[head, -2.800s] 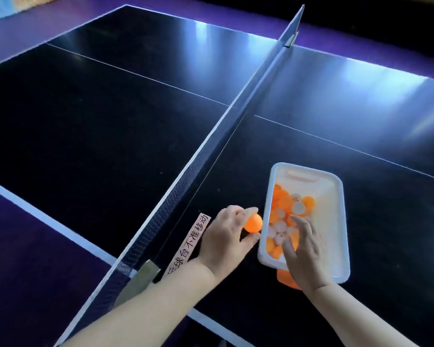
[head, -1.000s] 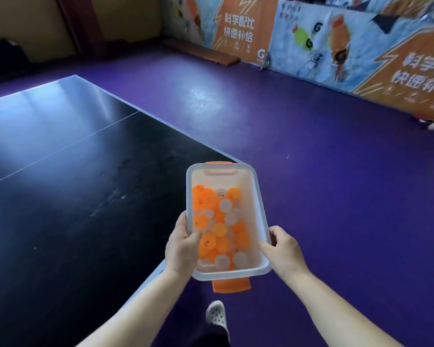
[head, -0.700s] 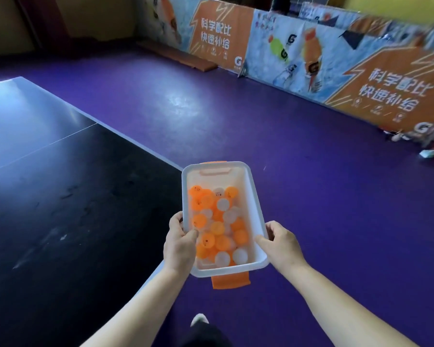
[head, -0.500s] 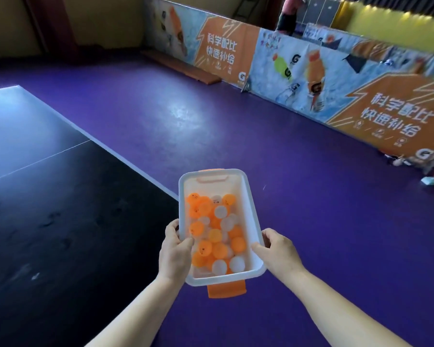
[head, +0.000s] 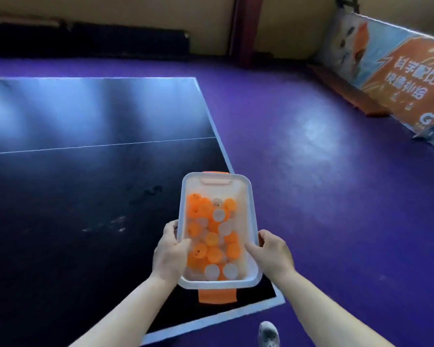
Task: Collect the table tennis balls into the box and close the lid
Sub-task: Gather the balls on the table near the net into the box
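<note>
since 2.8 s ago the box has left its spot by the net and now hangs lifted over the near corner of the table, and the view has swung toward the purple floor and a banner. left hand and right hand each clasp 1 long wall, thumbs over the rim, fingers curled outside. orange and white balls cover the bottom, so collecting looks largely done, though whether any lie loose elsewhere cannot be told. the box is open and no lid shows, so closing is left; an orange latch hangs at the near end. the table's white edge runs just under the box, with broad dark tabletop to the left for setting down and open floor to the right
</note>
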Demonstrator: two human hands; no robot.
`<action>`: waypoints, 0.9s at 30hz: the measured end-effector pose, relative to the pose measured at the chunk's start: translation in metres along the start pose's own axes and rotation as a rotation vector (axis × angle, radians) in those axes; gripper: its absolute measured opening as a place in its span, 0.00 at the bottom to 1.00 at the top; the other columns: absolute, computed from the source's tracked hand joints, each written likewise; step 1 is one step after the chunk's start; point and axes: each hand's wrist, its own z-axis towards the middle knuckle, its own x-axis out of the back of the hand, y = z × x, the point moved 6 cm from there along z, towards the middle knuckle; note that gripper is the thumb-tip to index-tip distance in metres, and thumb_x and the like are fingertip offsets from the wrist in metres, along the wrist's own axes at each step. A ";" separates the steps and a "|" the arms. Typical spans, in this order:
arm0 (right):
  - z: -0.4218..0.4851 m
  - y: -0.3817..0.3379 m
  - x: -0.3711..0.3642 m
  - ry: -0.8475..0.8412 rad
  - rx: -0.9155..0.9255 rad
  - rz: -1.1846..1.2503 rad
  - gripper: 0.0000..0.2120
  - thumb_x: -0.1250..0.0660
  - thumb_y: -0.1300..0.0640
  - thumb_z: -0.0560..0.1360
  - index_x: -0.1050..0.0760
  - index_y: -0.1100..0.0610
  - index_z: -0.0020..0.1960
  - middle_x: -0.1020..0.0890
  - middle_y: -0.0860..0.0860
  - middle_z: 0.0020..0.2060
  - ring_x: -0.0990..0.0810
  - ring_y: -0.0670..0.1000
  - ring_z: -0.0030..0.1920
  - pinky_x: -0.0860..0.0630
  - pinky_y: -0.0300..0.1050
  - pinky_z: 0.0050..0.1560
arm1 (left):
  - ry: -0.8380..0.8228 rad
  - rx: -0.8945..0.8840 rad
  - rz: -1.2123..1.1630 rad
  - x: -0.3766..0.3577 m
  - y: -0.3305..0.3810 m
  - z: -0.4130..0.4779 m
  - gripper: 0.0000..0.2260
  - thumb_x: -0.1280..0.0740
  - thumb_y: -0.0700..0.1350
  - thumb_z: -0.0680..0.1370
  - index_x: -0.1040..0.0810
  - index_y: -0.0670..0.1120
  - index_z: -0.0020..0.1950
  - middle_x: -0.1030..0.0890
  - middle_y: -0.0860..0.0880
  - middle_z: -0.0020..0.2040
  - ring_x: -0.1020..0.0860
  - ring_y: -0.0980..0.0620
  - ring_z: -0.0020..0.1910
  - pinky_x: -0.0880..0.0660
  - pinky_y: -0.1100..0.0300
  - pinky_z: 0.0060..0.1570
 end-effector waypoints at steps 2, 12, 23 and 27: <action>0.025 -0.021 -0.010 -0.080 0.121 -0.023 0.15 0.35 0.48 0.71 0.35 0.53 0.32 0.27 0.47 0.29 0.31 0.48 0.30 0.35 0.44 0.30 | 0.130 0.037 -0.008 0.011 -0.004 0.004 0.17 0.37 0.43 0.74 0.31 0.57 0.61 0.19 0.54 0.47 0.19 0.52 0.45 0.20 0.47 0.47; 0.051 -0.084 -0.058 -0.534 0.603 -0.104 0.13 0.35 0.46 0.71 0.25 0.56 0.39 0.19 0.51 0.35 0.20 0.52 0.35 0.25 0.49 0.33 | 0.762 0.271 -0.258 0.005 -0.052 -0.084 0.16 0.38 0.40 0.77 0.30 0.51 0.64 0.20 0.53 0.48 0.20 0.54 0.44 0.23 0.60 0.39; -0.121 -0.056 -0.130 -0.918 0.920 -0.264 0.14 0.36 0.51 0.69 0.38 0.54 0.32 0.29 0.48 0.28 0.32 0.48 0.29 0.35 0.46 0.30 | 1.249 0.547 -0.276 -0.024 -0.143 -0.300 0.23 0.35 0.42 0.75 0.32 0.47 0.71 0.24 0.51 0.61 0.25 0.51 0.55 0.27 0.55 0.53; -0.183 -0.018 -0.139 -1.011 0.976 -0.318 0.14 0.36 0.52 0.70 0.39 0.55 0.32 0.30 0.48 0.28 0.33 0.49 0.29 0.36 0.45 0.29 | 1.301 0.604 -0.281 -0.047 -0.177 -0.365 0.25 0.36 0.41 0.76 0.35 0.47 0.73 0.29 0.49 0.68 0.27 0.52 0.57 0.30 0.59 0.52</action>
